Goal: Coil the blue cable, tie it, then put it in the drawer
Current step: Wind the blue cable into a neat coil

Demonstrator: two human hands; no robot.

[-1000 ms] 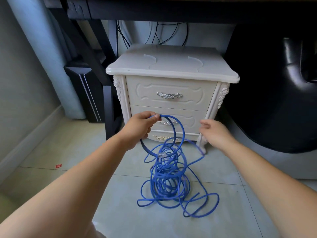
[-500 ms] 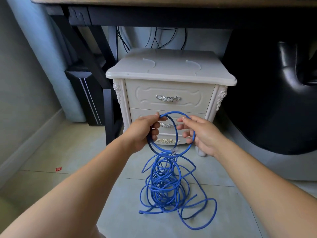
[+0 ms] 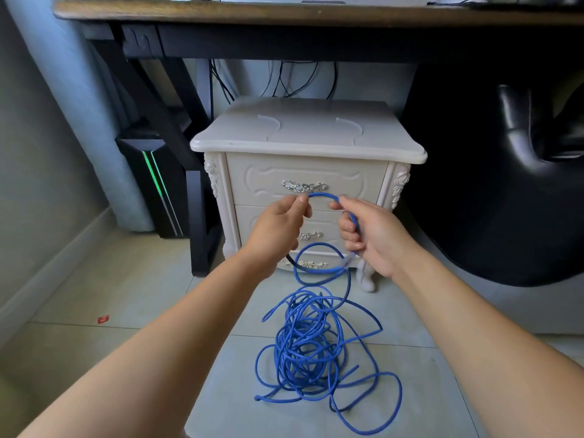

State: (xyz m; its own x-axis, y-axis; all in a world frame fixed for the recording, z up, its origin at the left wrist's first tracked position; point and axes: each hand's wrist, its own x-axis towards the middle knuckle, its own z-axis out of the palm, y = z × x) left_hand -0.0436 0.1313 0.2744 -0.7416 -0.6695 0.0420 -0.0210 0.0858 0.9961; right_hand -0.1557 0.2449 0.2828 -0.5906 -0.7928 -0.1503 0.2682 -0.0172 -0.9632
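Note:
A long blue cable [image 3: 311, 349] lies in a loose tangle on the tiled floor, with one end lifted into a small loop in front of the nightstand. My left hand [image 3: 278, 227] pinches the top left of that loop. My right hand [image 3: 368, 232] grips the loop's right side, where the clear plug end hangs just below its fingers. The white nightstand [image 3: 308, 147] stands right behind the hands, and both its drawers are closed; the top drawer [image 3: 347, 181] shows its silver handle just above the loop.
A dark desk [image 3: 284, 14] spans above the nightstand, with its black leg [image 3: 197, 216] at the left. A black computer tower [image 3: 158, 184] with a green light stands further left. A black chair [image 3: 505, 184] fills the right side. A small red scrap [image 3: 103, 319] lies on the floor.
Both hands rose with the cable loop, from the lower drawer up to the top drawer's handle. My right hand went from off the cable to gripping it. More cable lifted off the floor.

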